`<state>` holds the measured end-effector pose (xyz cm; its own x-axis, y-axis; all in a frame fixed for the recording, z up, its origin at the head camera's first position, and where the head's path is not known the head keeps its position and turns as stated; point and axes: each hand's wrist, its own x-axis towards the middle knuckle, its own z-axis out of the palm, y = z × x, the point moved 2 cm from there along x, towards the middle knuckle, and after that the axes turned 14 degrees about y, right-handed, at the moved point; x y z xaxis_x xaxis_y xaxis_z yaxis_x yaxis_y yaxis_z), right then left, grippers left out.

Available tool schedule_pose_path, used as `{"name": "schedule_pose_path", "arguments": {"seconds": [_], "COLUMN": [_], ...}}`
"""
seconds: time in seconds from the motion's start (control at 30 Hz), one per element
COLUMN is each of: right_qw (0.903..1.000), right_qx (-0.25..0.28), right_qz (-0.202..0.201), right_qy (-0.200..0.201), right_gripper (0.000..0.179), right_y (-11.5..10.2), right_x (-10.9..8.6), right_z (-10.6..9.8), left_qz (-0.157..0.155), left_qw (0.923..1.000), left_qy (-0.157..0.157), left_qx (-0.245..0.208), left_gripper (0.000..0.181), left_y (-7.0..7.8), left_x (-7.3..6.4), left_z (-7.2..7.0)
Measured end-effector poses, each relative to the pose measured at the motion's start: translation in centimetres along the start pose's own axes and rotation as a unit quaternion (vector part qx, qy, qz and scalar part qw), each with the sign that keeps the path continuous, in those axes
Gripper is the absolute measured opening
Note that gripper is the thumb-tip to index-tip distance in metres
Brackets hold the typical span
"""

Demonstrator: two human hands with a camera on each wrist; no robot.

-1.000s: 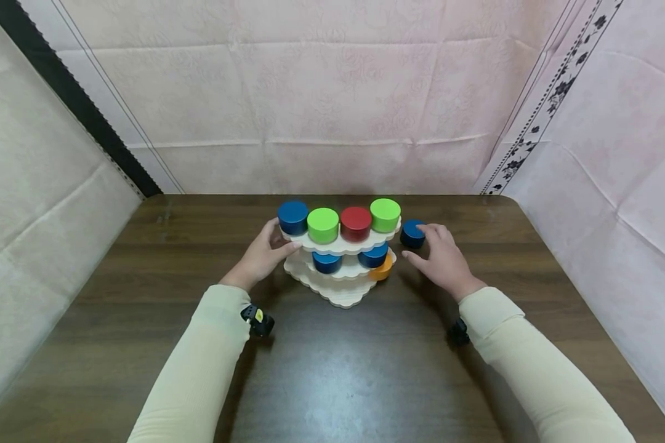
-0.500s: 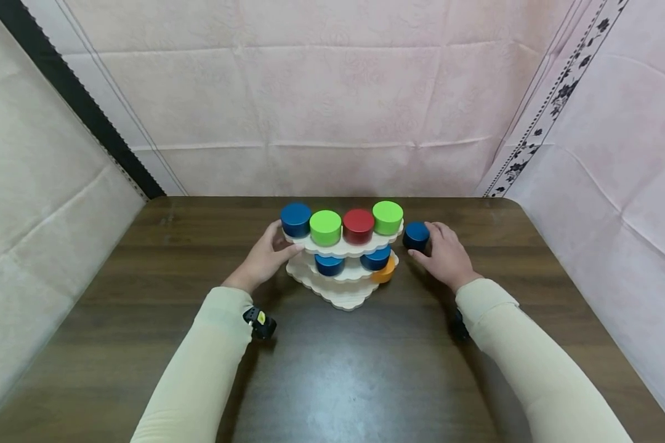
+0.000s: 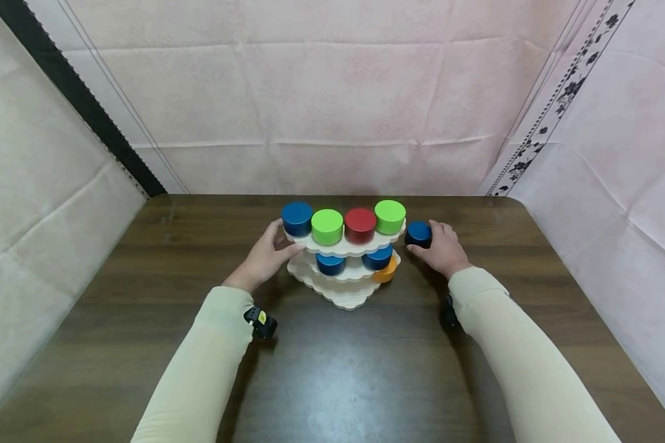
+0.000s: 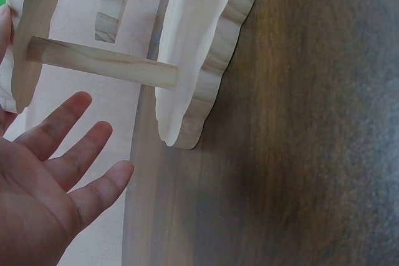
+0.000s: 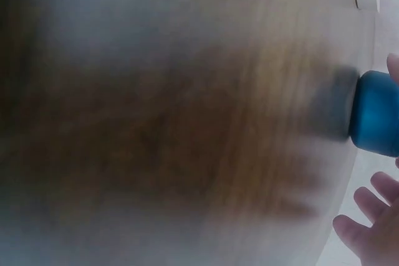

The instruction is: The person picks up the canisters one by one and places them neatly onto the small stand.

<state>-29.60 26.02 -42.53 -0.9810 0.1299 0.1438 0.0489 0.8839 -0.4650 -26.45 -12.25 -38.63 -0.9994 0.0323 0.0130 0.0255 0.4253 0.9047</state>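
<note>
A three-tier pale wooden stand [image 3: 348, 299] with scalloped edges carries round blocks. My left hand [image 3: 263, 261] holds the left edge of its top tier between thumb and forefinger; the other fingers spread free in the left wrist view. On that tier are a blue block [image 3: 297, 218], a green block [image 3: 327, 227], a red block [image 3: 360, 226] and another green block [image 3: 390, 216]. Right of the stand, my right hand [image 3: 446, 251] pinches a separate blue block [image 3: 419, 232] low at the table. That same blue block [image 5: 377, 115] is partly cut off in the right wrist view.
Lower on the stand sit two blue blocks [image 3: 330, 264] and an orange block [image 3: 386, 271]. Wooden posts [image 4: 103, 63] join the tiers. The stand is near the back edge of the brown table [image 3: 332, 381]. Pale patterned cloth [image 3: 332, 92] hangs behind and at both sides.
My right hand has closed in from the right and now grips the separate blue block, which has shifted slightly. The left hand keeps its hold on the stand.
</note>
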Motion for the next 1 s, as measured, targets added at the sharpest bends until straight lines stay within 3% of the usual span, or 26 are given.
{"name": "schedule_pose_path", "arguments": {"seconds": [0.5,1.0], "right_qw": [0.9994,0.9977], "right_qx": [0.021,0.056], "right_qz": [0.025,0.022], "right_qy": [0.008,0.031], "right_gripper": [0.078,0.076], "right_y": [0.2,-0.2], "right_x": [0.7,-0.7], "right_z": [1.0,0.2], "left_qz": [-0.001,-0.001], "left_qw": [1.0000,1.0000], "left_qy": [0.001,-0.003], "left_qx": [-0.009,-0.009], "left_gripper": [0.079,0.080], "left_y": [-0.1,0.1], "left_x": [0.1,0.0], "left_z": [0.1,-0.1]}}
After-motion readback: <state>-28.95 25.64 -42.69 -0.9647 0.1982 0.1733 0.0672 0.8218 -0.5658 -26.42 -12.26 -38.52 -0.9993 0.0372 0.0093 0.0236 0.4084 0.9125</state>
